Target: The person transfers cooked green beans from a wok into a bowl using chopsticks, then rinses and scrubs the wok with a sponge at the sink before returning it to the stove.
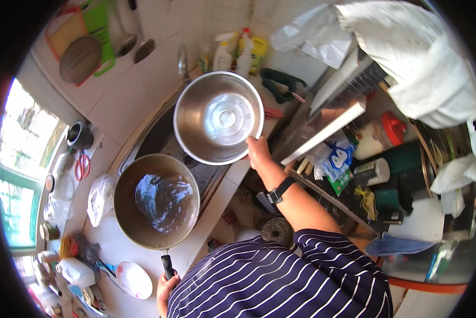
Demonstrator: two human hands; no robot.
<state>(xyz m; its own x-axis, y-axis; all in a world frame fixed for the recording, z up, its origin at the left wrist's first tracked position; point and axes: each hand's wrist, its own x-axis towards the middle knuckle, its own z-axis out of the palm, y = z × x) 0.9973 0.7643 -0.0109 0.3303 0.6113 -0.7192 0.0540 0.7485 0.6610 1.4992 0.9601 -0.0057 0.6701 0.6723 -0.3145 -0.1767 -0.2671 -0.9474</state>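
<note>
My left hand [167, 286] is closed around the black handle of a deep frying pan [122, 198]. Wet, shiny reflections lie on the pan's inner bottom. Above and to the right, my right hand [258, 152] grips the rim of a stainless steel basin [190, 119], thumb over the edge. The basin's inside faces up and shows ringed reflections; I cannot tell if it holds water. Basin and pan are side by side, both over a dark kitchen sink [156, 131], which they partly hide.
Spray bottles [223, 55] stand in the far corner by a faucet [183, 63]. A floral plate [134, 280] and a white jug [76, 272] are on the tiled counter [103, 238]. Ladles [144, 51] hang on the wall. Crowded shelves [341, 206] fill the right.
</note>
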